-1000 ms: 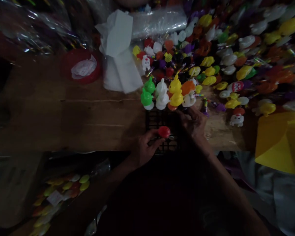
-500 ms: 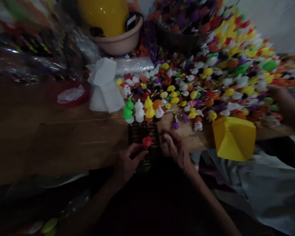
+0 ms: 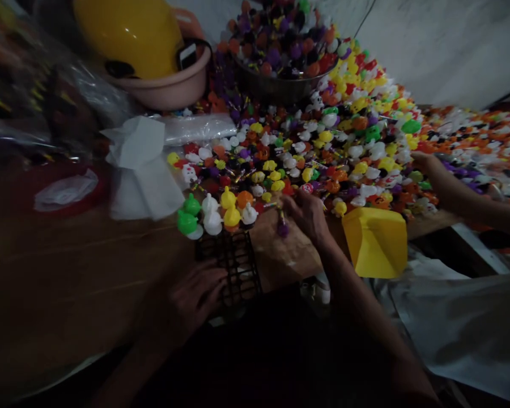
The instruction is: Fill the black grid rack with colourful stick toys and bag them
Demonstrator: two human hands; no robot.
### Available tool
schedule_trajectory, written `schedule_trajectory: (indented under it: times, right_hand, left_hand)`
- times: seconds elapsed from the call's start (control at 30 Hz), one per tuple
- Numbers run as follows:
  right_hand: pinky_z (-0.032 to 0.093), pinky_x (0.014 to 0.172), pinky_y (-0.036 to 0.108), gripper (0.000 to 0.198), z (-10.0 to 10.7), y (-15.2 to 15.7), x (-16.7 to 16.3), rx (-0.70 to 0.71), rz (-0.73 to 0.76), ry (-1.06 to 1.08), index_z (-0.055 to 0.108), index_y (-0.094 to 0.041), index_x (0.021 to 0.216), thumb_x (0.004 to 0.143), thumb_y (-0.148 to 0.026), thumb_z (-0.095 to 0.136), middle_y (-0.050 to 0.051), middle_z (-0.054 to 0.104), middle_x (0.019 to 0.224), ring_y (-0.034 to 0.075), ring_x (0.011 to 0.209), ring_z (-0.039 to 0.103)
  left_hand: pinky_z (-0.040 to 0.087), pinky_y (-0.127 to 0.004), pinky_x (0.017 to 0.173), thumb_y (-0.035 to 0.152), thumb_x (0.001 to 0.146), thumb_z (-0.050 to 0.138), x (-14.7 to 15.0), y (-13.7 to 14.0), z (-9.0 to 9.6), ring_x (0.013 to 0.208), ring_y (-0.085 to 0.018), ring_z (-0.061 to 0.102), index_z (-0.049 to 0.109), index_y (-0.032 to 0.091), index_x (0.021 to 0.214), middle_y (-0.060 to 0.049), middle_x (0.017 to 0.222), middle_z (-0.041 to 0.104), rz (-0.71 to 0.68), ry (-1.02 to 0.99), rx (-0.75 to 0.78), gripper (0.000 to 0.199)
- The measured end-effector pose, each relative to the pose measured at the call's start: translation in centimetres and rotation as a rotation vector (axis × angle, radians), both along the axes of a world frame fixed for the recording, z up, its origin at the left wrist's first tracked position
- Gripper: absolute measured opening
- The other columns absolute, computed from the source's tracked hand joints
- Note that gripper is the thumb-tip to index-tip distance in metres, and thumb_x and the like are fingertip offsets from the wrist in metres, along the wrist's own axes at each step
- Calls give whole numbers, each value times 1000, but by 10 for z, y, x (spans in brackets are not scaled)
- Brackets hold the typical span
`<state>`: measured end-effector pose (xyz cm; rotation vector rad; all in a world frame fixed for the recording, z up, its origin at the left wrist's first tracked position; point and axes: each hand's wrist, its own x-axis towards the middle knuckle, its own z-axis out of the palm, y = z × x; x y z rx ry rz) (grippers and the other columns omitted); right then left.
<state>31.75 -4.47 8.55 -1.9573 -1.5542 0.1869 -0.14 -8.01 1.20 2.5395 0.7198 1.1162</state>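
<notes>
Likely picking step: right hand (image 3: 306, 215) at toys (image 3: 276, 185), mid-frame, grip unclear; left hand (image 3: 198, 294) loose, empty by rack (image 3: 228, 255). Next needs clean pinch.

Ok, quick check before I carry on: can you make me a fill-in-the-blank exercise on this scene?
1. Of the wearer's left hand and right hand, the one nearer the black rack is the ____ one.
2. The folded sheet nearest the wearer's right hand is coloured ____.
3. The yellow helmet sits in a basin coloured ____.

Missing words: left; yellow; pink.
</notes>
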Motion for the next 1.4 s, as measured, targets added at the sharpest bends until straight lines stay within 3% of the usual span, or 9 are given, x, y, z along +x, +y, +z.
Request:
schedule_trajectory:
  times: [0.13,0.27,0.5,0.67,0.77,0.9,1.03,1.2,1.4]
  right_hand:
    - [48,89,40,40,6,49,31,6,-172,-379,61,-13,127,101,-38,43,20,67,118,30,105,62]
    - [40,98,50,44,6,69,58,-107,-256,-650,58,-16,134,94,-21,41,21,59,134,37,119,52]
    - [36,96,53,39,6,101,102,-301,-286,-718,60,-9,122,87,-16,45,24,64,117,36,113,54]
    - [36,93,42,34,18,104,91,-72,-239,-695,58,-14,120,96,-19,34,19,63,116,29,109,54]
    - [39,89,39,34,24,90,65,-3,-251,-622,58,-16,119,99,-21,31,17,63,109,26,102,55]
    - [46,82,41,40,11,63,7,-146,-272,-412,59,-10,124,97,-18,31,17,66,98,30,94,60]
    - [46,98,46,50,-13,35,-43,-75,-116,-277,48,-10,144,97,-23,41,22,61,128,33,115,57]
    - [36,113,51,47,-44,-37,-49,87,-112,-305,52,-23,143,97,-24,44,15,55,142,31,129,49]
    - [44,108,50,43,-87,-92,-53,115,-197,-119,57,-12,135,97,-26,42,22,54,140,32,129,51]
  left_hand:
    - [46,-47,111,33,104,48,-5,10,-17,147,-32,41,56,14,134,-16,143,59,38,258,110,36]
    - [39,-47,114,32,104,44,1,11,-22,156,-32,24,54,11,137,-18,148,55,69,327,159,40]
    - [42,-45,110,29,103,46,6,9,-19,147,-31,40,58,15,133,-13,146,58,124,285,121,35]
    - [39,-52,117,32,101,52,4,9,-18,148,-33,41,60,16,134,-12,150,55,112,306,65,37]
    - [35,-58,120,33,100,55,0,11,-18,149,-35,40,59,17,136,-13,153,53,103,351,23,40]
    - [32,-61,122,33,100,54,-3,12,-24,151,-35,37,58,19,139,-13,155,50,94,385,5,41]
    - [31,-59,122,35,101,51,-3,15,-31,150,-33,38,58,20,139,-13,155,50,94,346,6,41]
    - [37,-60,120,31,103,46,-1,17,-35,146,-33,45,61,21,134,-12,152,54,93,293,19,36]
    - [39,-59,119,28,102,43,0,19,-35,148,-32,41,61,20,135,-12,151,54,97,309,-25,38]
